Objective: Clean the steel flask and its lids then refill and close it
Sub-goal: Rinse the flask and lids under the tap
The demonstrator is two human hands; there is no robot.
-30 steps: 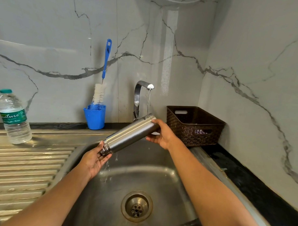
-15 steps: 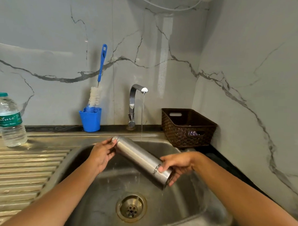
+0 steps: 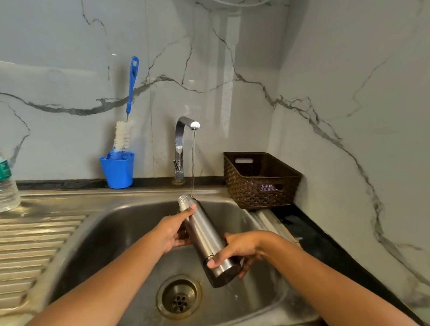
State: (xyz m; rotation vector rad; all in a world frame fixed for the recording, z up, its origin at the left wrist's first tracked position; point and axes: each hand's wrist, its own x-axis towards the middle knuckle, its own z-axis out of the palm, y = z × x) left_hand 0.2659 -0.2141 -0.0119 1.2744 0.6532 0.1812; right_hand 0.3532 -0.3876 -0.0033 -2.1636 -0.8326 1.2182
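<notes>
The steel flask (image 3: 206, 238) is held tilted over the sink (image 3: 104, 229), with its open threaded neck up and away from the person and its base low, above the drain (image 3: 179, 296). The left hand (image 3: 173, 231) grips the upper body just below the neck, fingers curled round it. The right hand (image 3: 239, 249) grips the lower body near the base, thumb across the front and fingers wrapped beneath. A thin stream of water runs from the tap (image 3: 183, 142) and meets the neck. A blue cup (image 3: 117, 170) holding a bottle brush (image 3: 128, 116) stands left of the tap. A brown basket (image 3: 259, 180) sits to the right. A plastic water bottle (image 3: 0, 179) stands on the draining board (image 3: 23, 248).
</notes>
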